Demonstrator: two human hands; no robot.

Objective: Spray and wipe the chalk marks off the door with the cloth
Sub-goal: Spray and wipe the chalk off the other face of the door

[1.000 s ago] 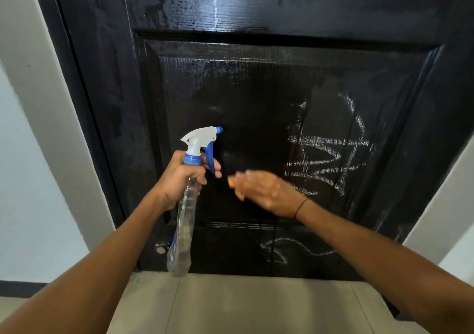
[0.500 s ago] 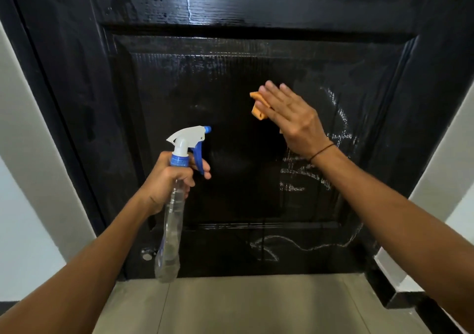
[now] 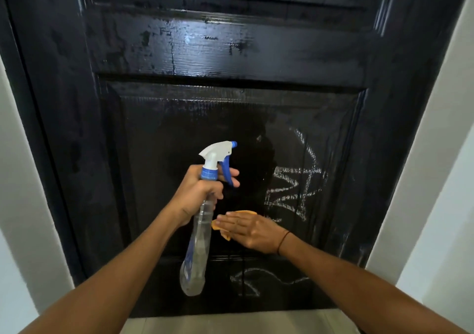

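Observation:
A black panelled door point(image 3: 159, 118) fills the view, wet and shiny in patches. White chalk marks point(image 3: 295, 190) cover the right part of its lower panel, and a chalk squiggle point(image 3: 256, 280) runs along the bottom rail. My left hand point(image 3: 197, 192) grips the neck of a clear spray bottle point(image 3: 197, 244) with a white and blue trigger head, held in front of the panel. My right hand point(image 3: 251, 228) presses an orange cloth point(image 3: 220, 227) flat against the lower panel with straight fingers, left of and below the chalk marks.
White wall point(image 3: 441, 180) flanks the door on the right, and more white wall point(image 3: 15, 180) on the left. A pale tiled floor point(image 3: 230, 323) starts at the door's foot.
My right hand has swept the cloth down from the upper middle of the panel to its lower part. The view has tilted up, showing more of the door's upper rail. The bottle stays gripped.

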